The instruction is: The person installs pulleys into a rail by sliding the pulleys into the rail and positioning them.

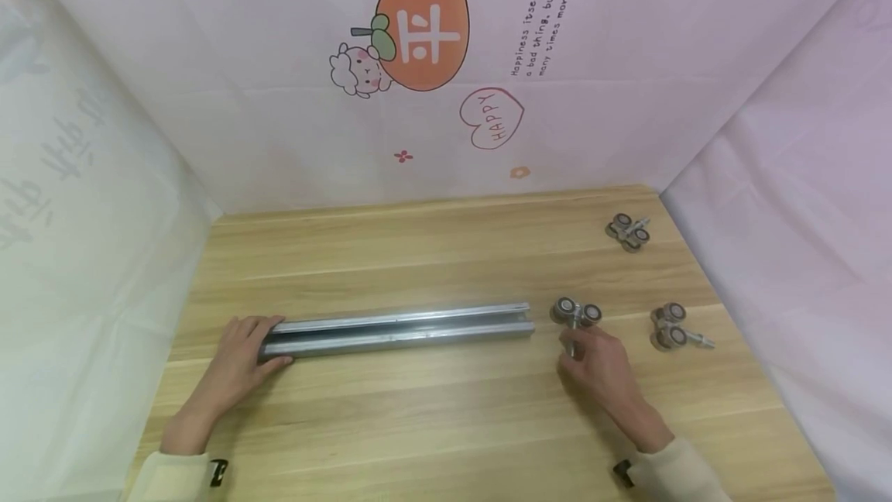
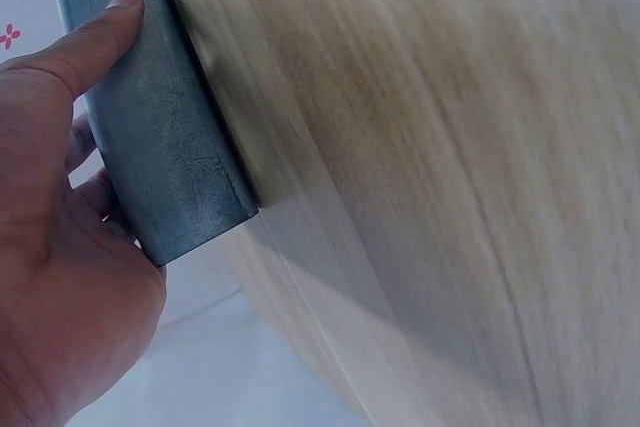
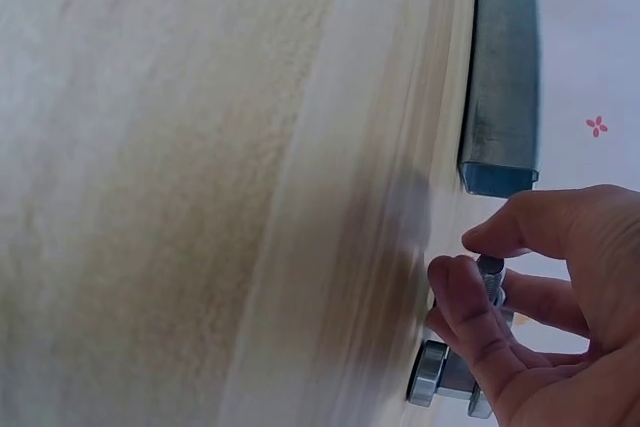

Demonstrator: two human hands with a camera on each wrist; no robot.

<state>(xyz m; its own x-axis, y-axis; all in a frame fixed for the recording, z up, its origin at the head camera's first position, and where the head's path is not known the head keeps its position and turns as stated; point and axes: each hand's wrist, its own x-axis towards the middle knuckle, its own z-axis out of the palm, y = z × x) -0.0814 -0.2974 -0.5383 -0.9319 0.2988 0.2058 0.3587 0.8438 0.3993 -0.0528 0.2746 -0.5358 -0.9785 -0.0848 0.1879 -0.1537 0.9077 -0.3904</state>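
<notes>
A long silver metal rail [image 1: 404,339] with a lengthwise slot along its top lies across the wooden table. At its left end my left hand [image 1: 238,362] grips the sides, the thumb [image 2: 105,37] along the near wall and the fingers on the far side. Just off the rail's right end sits a roller trolley [image 1: 575,318] with small wheels and a threaded bolt pointing toward me. My right hand [image 1: 602,366] pinches that bolt [image 3: 491,275] between thumb and fingers. The wheels [image 3: 428,372] show below the fingers in the right wrist view.
To the right of my right hand lies a second roller trolley [image 1: 670,326], its bolt pointing right. A third roller trolley [image 1: 629,232] rests near the table's back right corner. Printed white cloth [image 1: 293,130] walls in the back and both sides of the wooden table [image 1: 390,417].
</notes>
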